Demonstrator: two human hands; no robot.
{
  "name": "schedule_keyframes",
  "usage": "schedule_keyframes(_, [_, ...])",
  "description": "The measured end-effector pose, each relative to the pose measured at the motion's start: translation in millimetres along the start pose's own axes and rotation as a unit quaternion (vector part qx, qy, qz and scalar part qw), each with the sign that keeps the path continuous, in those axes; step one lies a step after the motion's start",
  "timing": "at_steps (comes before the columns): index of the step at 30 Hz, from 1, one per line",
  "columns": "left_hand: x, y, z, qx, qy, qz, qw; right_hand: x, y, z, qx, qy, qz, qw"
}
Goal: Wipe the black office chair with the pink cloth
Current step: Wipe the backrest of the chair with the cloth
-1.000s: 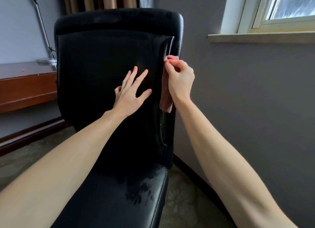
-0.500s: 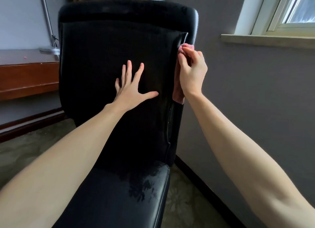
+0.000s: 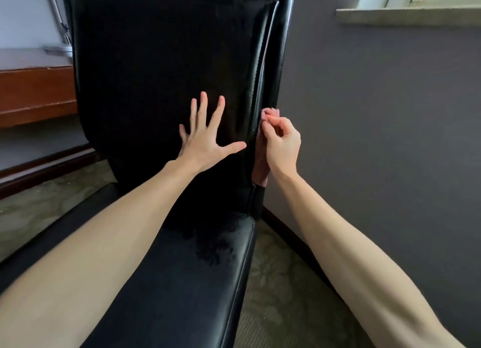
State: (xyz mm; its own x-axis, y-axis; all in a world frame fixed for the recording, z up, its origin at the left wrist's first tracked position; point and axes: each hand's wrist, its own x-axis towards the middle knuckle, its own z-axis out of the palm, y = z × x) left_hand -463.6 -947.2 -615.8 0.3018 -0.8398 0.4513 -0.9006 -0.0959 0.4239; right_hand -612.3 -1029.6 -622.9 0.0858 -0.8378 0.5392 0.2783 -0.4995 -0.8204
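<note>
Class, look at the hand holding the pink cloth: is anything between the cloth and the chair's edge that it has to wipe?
Nothing visible. The right hand presses the pink cloth straight against the chair back's right edge; the left hand lies flat on the backrest, beside it.

Wooden desk (image 3: 36,92), window sill (image 3: 406,16) (grey wall (image 3: 377,118) below), patterned carpet (image 3: 270,277)

Most of the pink cloth (image 3: 261,162) is lost behind the right hand (image 3: 282,145) and the backrest edge, so its fold cannot be read. The black office chair (image 3: 166,61) loses its top past the upper edge. The lamp (image 3: 57,19) by the bench (image 3: 33,95) is blurred and cut off.
</note>
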Motion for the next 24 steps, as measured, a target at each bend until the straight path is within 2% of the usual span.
schedule_keyframes(2, [-0.5, 0.3, -1.6, 0.002, 0.001, -0.002, 1.0, 13.1, -9.9, 7.5, 0.019, 0.003, -0.026, 0.999])
schedule_keyframes(4, [0.0, 0.6, -1.7, 0.0, 0.001, -0.003, 1.0, 3.8, 3.4, 6.6, 0.007, 0.004, -0.008, 1.0])
schedule_keyframes(7, [0.8, 1.3, 1.4, -0.006, -0.002, -0.001, 1.0, -47.9, 60.9, -14.0, -0.056, 0.01, 0.085, 0.995])
schedule_keyframes(10, [0.7, 2.1, 3.2, -0.002, 0.002, -0.003, 1.0, -81.6, 91.7, -28.7, -0.063, 0.005, 0.179, 0.982])
schedule_keyframes(13, [0.8, 1.1, 1.2, -0.001, 0.006, -0.002, 1.0, -72.6, 80.8, -22.8, -0.039, 0.015, 0.169, 0.985])
schedule_keyframes(16, [1.2, 0.5, 0.0, -0.003, 0.007, -0.003, 1.0, -59.4, 63.2, -14.2, 0.037, 0.038, 0.128, 0.99])
schedule_keyframes(18, [0.7, 1.7, 1.2, -0.004, 0.007, -0.004, 1.0, -62.4, 71.1, -14.4, 0.032, 0.044, 0.121, 0.991])
schedule_keyframes(21, [0.7, 1.7, 2.8, -0.014, 0.005, -0.004, 1.0, -82.0, 101.9, -25.3, -0.027, 0.031, 0.187, 0.981])
schedule_keyframes(24, [0.0, 1.4, 1.8, -0.013, 0.009, 0.0, 1.0, -87.5, 111.7, -34.4, -0.013, 0.019, 0.244, 0.969])
